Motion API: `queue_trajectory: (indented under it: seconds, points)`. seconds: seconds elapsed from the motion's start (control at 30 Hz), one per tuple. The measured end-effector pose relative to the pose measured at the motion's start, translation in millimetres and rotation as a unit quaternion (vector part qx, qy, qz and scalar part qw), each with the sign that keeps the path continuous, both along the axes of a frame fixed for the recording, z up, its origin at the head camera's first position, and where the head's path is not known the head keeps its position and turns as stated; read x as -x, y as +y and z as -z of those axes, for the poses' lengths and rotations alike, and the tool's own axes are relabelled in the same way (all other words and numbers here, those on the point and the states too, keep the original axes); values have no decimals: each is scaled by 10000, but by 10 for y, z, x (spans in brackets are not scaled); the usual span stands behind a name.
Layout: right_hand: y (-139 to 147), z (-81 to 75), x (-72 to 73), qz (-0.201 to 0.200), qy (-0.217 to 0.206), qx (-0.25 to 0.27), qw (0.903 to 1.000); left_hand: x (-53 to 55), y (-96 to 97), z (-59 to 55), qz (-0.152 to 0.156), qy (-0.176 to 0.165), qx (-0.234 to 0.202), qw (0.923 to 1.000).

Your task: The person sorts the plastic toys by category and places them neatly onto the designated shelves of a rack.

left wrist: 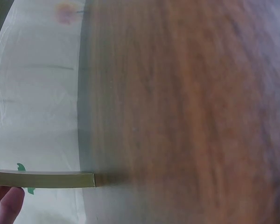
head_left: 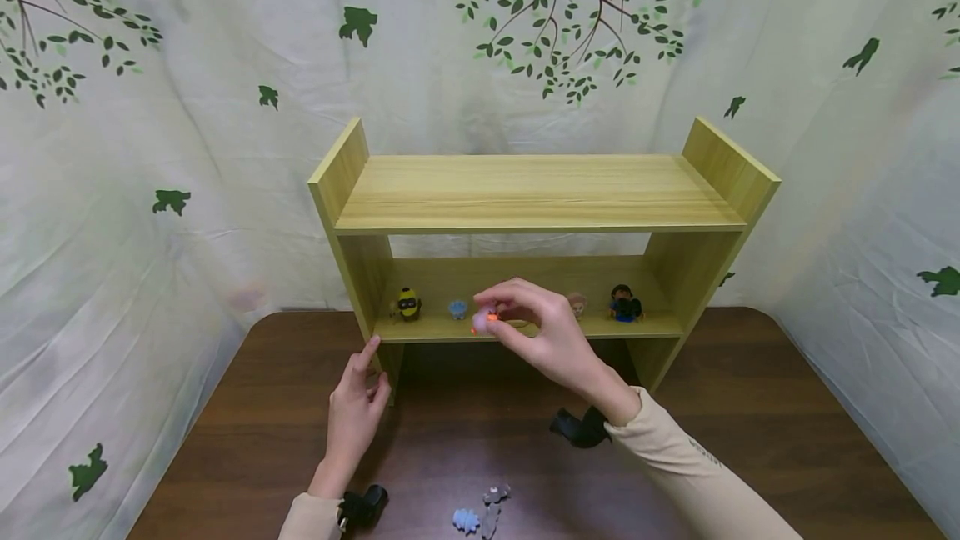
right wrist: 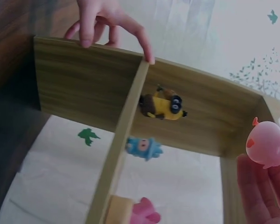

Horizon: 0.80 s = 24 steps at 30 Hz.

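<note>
My right hand [head_left: 551,336] pinches a small pink toy figure [right wrist: 265,143] with orange bits between thumb and fingertips, in front of the middle shelf board. In the right wrist view its round body faces the camera. My left hand [head_left: 356,415] reaches to the left side panel of the wooden shelf [head_left: 540,190]. Its index finger is stretched out, the tip at the panel's front edge by the middle board. On that board stand a yellow-and-brown goggled figure [right wrist: 163,106], a light blue figure [right wrist: 144,148] and a dark-haired figure in blue [head_left: 624,305].
Behind my right hand, a pale-faced figure [head_left: 577,304] shows partly. A pink toy [right wrist: 146,212] appears low in the right wrist view. On the brown table [head_left: 262,407], near the front, lie a blue spiky toy [head_left: 466,521] and small grey toys [head_left: 491,515]. A leaf-printed curtain [head_left: 225,148] hangs behind.
</note>
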State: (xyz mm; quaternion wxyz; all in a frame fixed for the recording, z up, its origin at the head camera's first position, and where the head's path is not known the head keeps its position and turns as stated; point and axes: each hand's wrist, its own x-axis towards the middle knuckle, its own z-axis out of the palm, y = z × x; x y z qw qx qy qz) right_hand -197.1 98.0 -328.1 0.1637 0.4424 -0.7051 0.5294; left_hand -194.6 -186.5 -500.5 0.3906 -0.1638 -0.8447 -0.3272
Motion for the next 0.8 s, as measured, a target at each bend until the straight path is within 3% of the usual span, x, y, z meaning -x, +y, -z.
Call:
queue_trajectory:
  seconds: [0.2, 0.43, 0.8]
  points:
    - [-30, -106, 17, -35, 176, 12, 9998, 0, 1, 0, 0, -5, 17, 10000]
    - [-92, -233, 20, -179, 101, 158, 9997, 0, 1, -4, -28, -25, 44, 10000]
    - [-176, -424, 75, -150, 597, 151, 9980, -3, 2, -3, 22, -88, 30, 10000]
